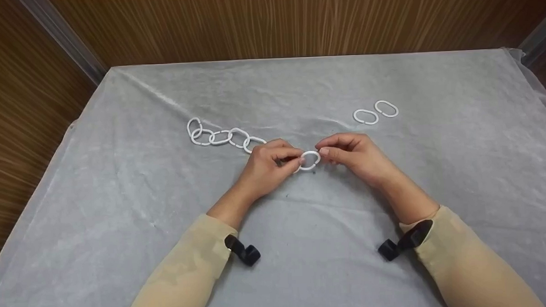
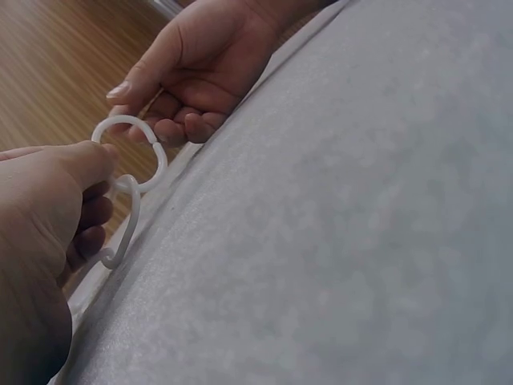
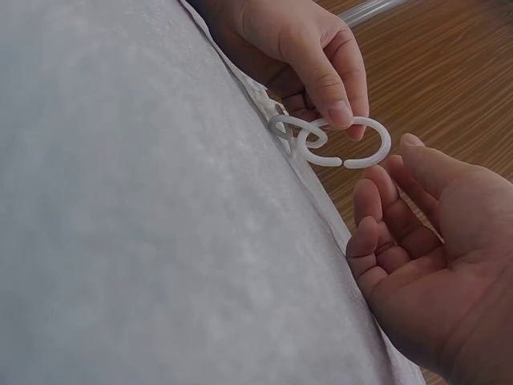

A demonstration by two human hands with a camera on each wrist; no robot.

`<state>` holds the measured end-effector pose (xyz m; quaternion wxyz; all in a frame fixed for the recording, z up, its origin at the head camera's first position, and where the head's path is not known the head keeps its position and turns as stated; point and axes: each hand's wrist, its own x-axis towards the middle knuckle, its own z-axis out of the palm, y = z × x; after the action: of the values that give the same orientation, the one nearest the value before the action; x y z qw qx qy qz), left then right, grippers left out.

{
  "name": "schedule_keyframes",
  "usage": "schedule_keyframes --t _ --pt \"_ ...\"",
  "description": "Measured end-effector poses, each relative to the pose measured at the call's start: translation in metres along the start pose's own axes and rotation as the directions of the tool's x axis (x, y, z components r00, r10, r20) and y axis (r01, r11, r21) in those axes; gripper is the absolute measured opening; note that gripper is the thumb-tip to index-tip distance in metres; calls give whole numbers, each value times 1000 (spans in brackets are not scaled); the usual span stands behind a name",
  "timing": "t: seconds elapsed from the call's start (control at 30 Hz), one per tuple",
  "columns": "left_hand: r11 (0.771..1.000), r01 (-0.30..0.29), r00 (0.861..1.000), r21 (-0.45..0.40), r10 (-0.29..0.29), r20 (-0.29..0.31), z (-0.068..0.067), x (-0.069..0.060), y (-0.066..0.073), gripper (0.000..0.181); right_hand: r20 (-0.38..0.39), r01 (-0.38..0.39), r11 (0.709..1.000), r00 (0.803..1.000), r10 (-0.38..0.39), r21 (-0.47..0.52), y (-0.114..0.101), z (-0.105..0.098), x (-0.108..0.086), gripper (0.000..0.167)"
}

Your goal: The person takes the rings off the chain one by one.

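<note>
My left hand (image 1: 271,165) pinches a white oval plastic link (image 3: 385,144) between thumb and fingertip. This link has a small gap in its side and hooks through another white link (image 2: 128,228) that hangs beside the left fingers. On the left, a chain of several white links (image 1: 220,137) lies on the cloth and runs up to the left hand, which hides part of it. My right hand (image 3: 449,257) is beside the held link's far end, its fingers loosely bent and nothing between them. A narrow space separates the right thumb from the link in the right wrist view.
Two loose white links, a nearer one (image 1: 365,117) and a farther one (image 1: 386,109), lie beyond the right hand. Grey cloth (image 1: 303,252) covers the table. Wood-grain panels (image 1: 268,24) stand behind the table and at its left.
</note>
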<state>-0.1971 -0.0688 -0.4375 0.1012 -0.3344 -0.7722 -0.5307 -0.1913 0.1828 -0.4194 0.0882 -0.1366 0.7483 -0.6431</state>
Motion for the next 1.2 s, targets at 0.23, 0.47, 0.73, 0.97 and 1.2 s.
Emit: schedule_keyframes --t 0.23,0.47,0.73,0.97,1.2 --pt "1000 -9 1000 5 9 18 -1 0 2 11 36 6 999 999 -5 -38 -1 0 -1 18" --pt "1000 -14 1000 7 14 16 -1 0 2 10 55 5 999 998 -3 -43 -2 1 -1 19" --pt "1000 -25 1000 1 25 11 -2 0 1 9 78 6 999 997 -4 -36 -1 1 -1 20" --pt "1000 -29 1000 6 29 7 -1 1 1 8 82 -6 998 997 12 -62 -2 0 0 20" --pt "1000 -27 1000 11 27 8 -2 0 3 9 88 -4 996 996 12 -87 -2 1 0 18"
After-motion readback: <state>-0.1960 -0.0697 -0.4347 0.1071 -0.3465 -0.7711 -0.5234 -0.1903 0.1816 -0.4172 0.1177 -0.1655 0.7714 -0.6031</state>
